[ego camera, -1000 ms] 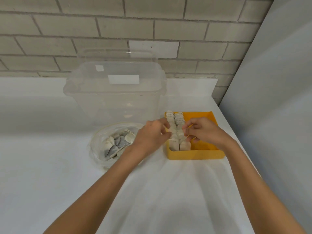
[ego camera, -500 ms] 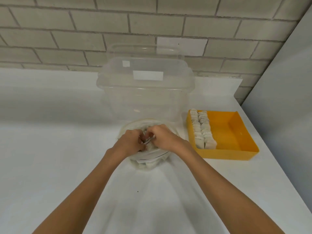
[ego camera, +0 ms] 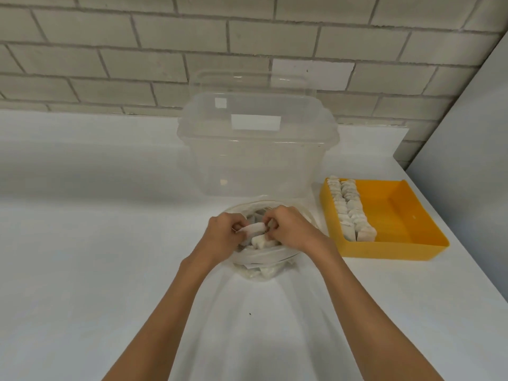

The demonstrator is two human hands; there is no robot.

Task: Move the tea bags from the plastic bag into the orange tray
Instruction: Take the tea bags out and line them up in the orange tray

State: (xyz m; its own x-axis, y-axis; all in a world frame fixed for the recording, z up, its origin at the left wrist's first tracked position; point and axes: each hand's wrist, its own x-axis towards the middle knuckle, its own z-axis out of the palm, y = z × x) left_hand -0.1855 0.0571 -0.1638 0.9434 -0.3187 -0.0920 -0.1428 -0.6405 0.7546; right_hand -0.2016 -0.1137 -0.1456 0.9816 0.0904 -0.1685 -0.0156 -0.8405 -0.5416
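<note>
- State: left hand [ego camera: 222, 235] and right hand [ego camera: 291, 229] are both down in the mouth of the plastic bag [ego camera: 258, 261], fingers curled, each pinching an end of one pale tea bag [ego camera: 255, 229]. More tea bags [ego camera: 261, 242] lie loose beneath. The orange tray [ego camera: 398, 215] sits to the right on the table [ego camera: 82, 243], with two packed rows [ego camera: 347, 210] along its left wall.
- Thin paper gripped at both ends — pull the hands apart and it likely tears, spilling leaf into the bag.
- If the bags cling or tangle below (can't see), the lift drags extras out and they drop on the table short of the tray.
- The bag is soft and nothing pins it, so a snag could tip it.
- The rows stand on edge — a careless drop-in could knock them toward the tray's bare right half.
- The clear tub [ego camera: 258, 149] sits just behind the bag, leaving little room to lift backwards.
</note>
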